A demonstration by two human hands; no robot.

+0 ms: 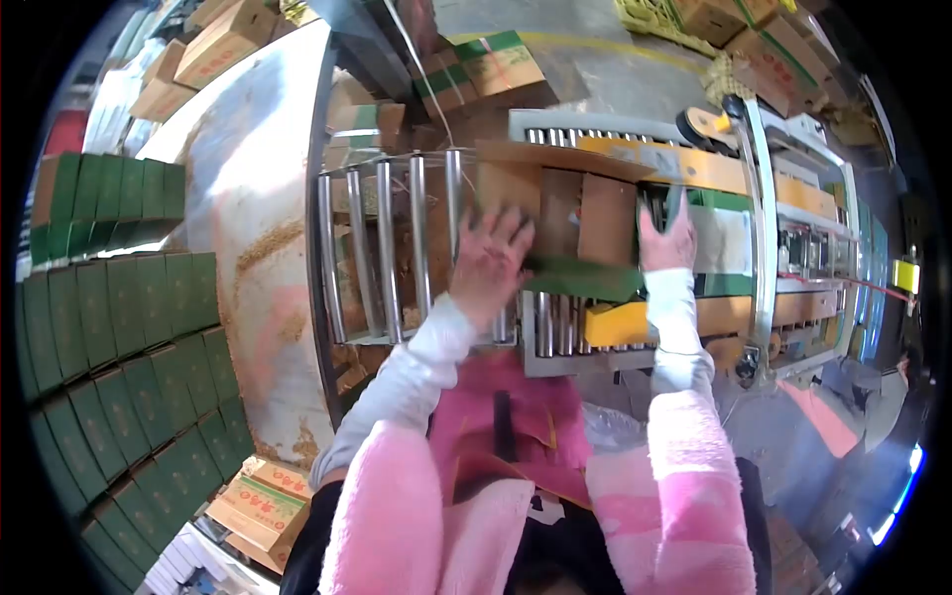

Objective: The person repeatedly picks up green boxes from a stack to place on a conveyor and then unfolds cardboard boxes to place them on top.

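Observation:
An open cardboard carton [607,218] lies on the roller conveyor in front of me, its flaps partly folded out. My left hand [491,260] is at the carton's left end, fingers spread, palm down near the left flap. At the right end my right hand [671,238] has thumb and fingers apart, next to the carton's edge. A green-sided flap [590,282] shows along the near side, slightly blurred. The carton's inside is mostly covered by a brown inner flap. Just right of my right hand is a green and white box [724,238] on the conveyor.
Metal rollers [389,253] run to the left. Yellow guide rails [714,171] and a sealing machine frame [764,228] stand right. Green boxes [129,327] are stacked far left beside a worn white table [268,248]. Printed cartons [260,511] lie lower left.

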